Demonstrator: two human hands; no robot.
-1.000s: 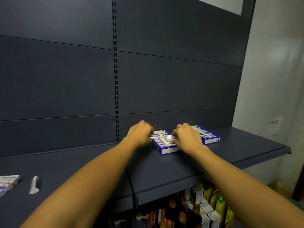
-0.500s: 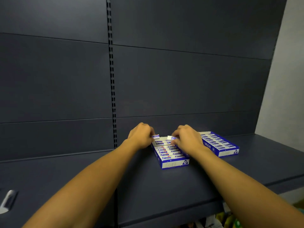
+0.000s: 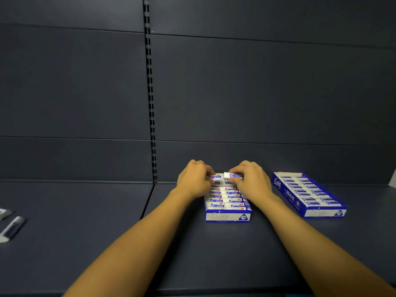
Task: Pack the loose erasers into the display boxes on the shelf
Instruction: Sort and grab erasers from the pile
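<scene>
- Left hand (image 3: 194, 179) at far left end of the middle display box (image 3: 227, 216), fingers curled, pinching an eraser (image 3: 216, 177).
- Right hand (image 3: 250, 179) at far right end, fingers curled on a second eraser (image 3: 230, 175), white end showing.
- Box rows below the hands filled with erasers, on the dark shelf (image 3: 85, 243).
- Second display box (image 3: 308, 192) to the right, apart, filled.
- Loose packets (image 3: 11, 228) at far left edge, blurred.

Shelf (image 3: 85, 243): matt dark painted metal, smooth. Display boxes (image 3: 227, 217) (image 3: 308, 196): printed cardboard, slight sheen. Erasers (image 3: 222, 199): white, in glossy printed paper sleeves.
</scene>
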